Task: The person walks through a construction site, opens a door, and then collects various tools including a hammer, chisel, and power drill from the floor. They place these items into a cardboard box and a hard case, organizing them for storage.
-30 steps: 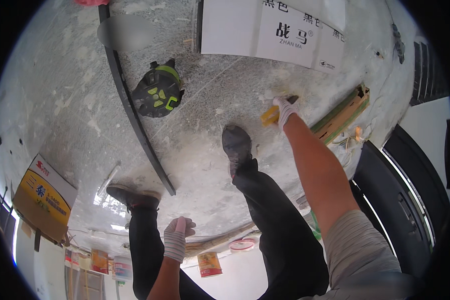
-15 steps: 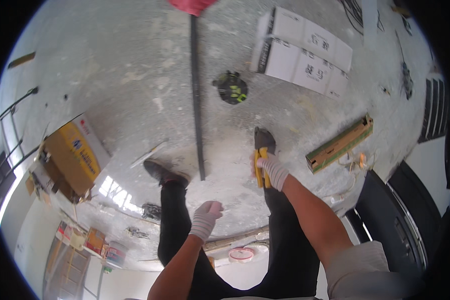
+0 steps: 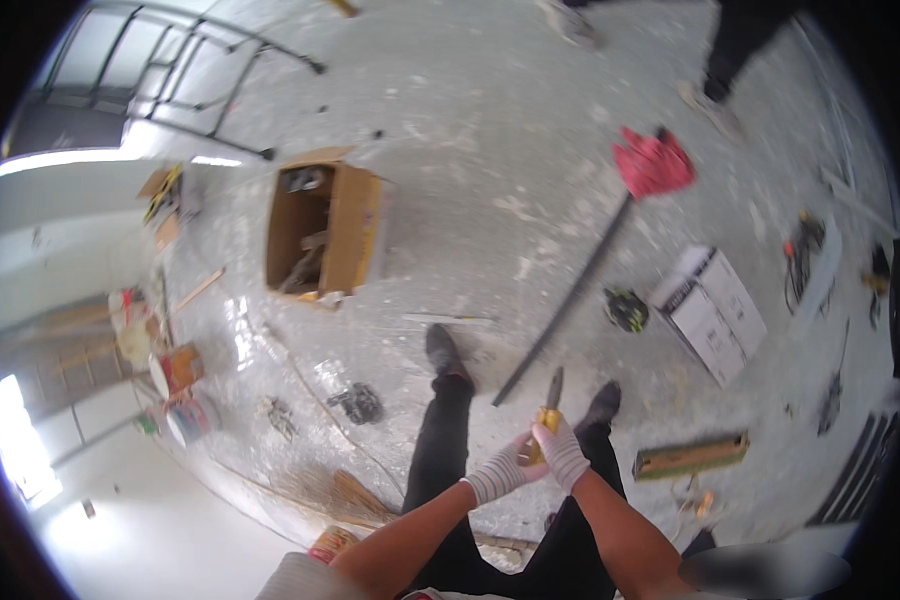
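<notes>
Yellow-handled pliers (image 3: pixel 544 436) are held in front of my legs, their dark, narrow jaws pointing away from me. My right hand (image 3: pixel 562 455), in a striped white glove, is wrapped round the handles. From the other side my left hand (image 3: pixel 505 472), gloved alike, closes against the lower part of the handles; its fingertips are partly hidden. Beyond the jaws a long dark bar (image 3: pixel 570 290) lies slanting across the floor, its far end under a red cloth (image 3: pixel 654 163).
An open cardboard box (image 3: pixel 348 230) stands at left. Right of the bar are a black-and-green round item (image 3: pixel 626 310), a white carton (image 3: pixel 712 315) and a long narrow box (image 3: pixel 690 457). Buckets (image 3: pixel 192 418) stand far left. Another person's legs (image 3: pixel 745 50) show at the top right.
My left hand has come over to the pliers in my right hand. The pliers' jaws now show, pointing forward. The view has swung left, and another person's legs have appeared.
</notes>
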The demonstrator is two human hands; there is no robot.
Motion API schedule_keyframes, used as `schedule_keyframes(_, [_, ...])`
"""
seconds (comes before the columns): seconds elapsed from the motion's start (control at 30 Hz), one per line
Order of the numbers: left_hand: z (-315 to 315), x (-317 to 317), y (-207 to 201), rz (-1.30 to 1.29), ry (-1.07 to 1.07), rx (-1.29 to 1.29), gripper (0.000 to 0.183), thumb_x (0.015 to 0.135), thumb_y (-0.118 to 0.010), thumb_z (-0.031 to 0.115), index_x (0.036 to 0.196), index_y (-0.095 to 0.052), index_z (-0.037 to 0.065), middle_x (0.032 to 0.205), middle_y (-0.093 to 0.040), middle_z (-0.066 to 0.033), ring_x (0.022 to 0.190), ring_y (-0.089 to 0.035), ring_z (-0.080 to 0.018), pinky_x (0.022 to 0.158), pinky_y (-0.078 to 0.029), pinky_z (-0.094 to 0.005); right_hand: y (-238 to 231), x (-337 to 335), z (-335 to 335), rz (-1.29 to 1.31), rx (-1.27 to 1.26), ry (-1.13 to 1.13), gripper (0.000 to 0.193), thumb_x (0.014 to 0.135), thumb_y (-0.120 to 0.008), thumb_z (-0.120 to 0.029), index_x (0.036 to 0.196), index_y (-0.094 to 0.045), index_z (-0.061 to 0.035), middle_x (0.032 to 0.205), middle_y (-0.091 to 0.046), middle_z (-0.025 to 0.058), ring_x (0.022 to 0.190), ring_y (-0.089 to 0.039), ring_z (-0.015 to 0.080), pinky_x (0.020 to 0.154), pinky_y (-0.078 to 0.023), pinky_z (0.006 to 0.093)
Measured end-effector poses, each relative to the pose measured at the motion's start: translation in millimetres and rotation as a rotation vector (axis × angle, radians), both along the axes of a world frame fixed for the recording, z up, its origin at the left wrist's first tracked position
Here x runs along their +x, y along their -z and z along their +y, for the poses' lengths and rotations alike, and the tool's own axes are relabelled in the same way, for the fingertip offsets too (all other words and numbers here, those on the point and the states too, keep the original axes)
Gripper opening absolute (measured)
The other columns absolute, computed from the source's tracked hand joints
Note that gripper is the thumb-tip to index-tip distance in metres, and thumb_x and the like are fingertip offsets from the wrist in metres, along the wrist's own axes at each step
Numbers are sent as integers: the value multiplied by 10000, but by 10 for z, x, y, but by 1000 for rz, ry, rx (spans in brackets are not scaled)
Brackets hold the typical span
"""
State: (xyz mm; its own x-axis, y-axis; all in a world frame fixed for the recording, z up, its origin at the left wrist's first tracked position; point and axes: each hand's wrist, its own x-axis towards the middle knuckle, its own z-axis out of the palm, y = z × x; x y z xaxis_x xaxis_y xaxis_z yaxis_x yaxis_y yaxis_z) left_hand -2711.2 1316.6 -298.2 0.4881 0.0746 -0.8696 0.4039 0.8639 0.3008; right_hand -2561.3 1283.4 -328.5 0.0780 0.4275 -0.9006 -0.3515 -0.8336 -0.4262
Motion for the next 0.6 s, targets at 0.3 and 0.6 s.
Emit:
schedule_keyframes(0.3, [748, -522, -893, 167, -55, 425, 807, 839, -791, 343, 1426, -378, -27, 1189, -647, -189, 1110, -640, -257, 973, -495, -349, -452, -651, 840, 15, 95, -287, 385, 994, -590, -319, 1241, -557, -25, 1084, -630, 76, 966, -615, 182, 848, -517, 324])
schedule_keyframes(0.6, [1342, -1696, -1098, 370, -186, 294, 567, 873, -767, 350, 1246, -523, -1, 915, -647, -92, 760, -642, -163, 657, -535, -313, -1010, -1481, 1701, 163, 172, -600, 478, 1025, -588, -347, 1338, -532, 10, 1148, -640, 75, 1033, -599, 140, 920, -497, 272])
